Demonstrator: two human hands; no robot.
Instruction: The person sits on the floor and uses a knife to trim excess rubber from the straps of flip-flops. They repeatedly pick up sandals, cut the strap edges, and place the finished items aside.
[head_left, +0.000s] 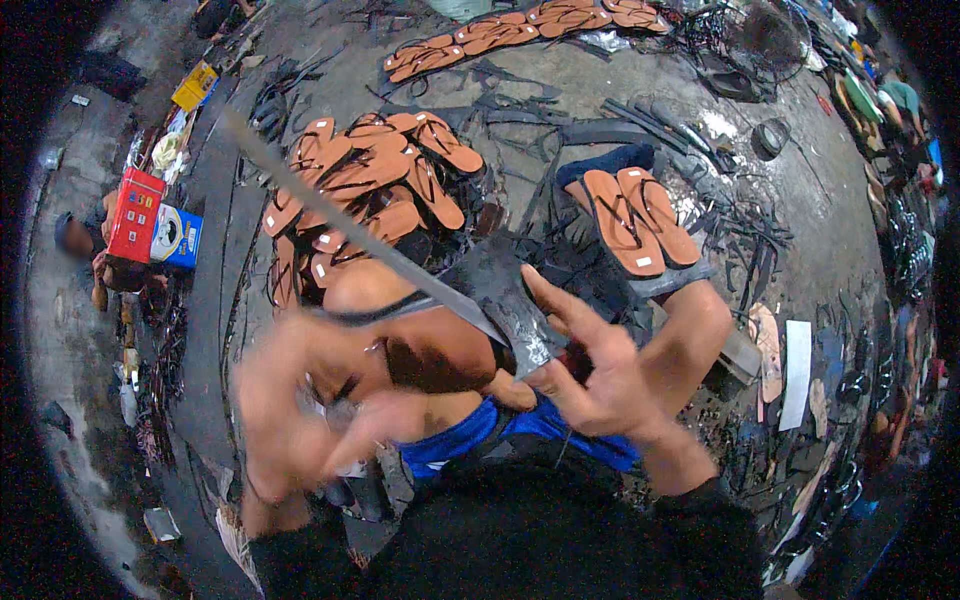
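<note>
A long, narrow metal blade (340,220) slants across the view from upper left. Its lower end meets a worn dark flat piece (512,300) above my lap. My right hand (595,365) grips that dark piece at its right edge, thumb below and fingers above. The blade's lower end is partly hidden there, and no handle shows. My left hand (310,410) is smeared by motion over my left leg, so its fingers and anything in them cannot be made out. A pair of tan thong sandals (640,220) lies by my right knee.
Ahead to the left lies a heap of tan sandals (370,165); a row of sandals (530,35) stretches behind. Black scraps (740,230) litter the floor. On the left stand a red tin (137,213) and a blue tin (176,238), with another person (100,250) beside them.
</note>
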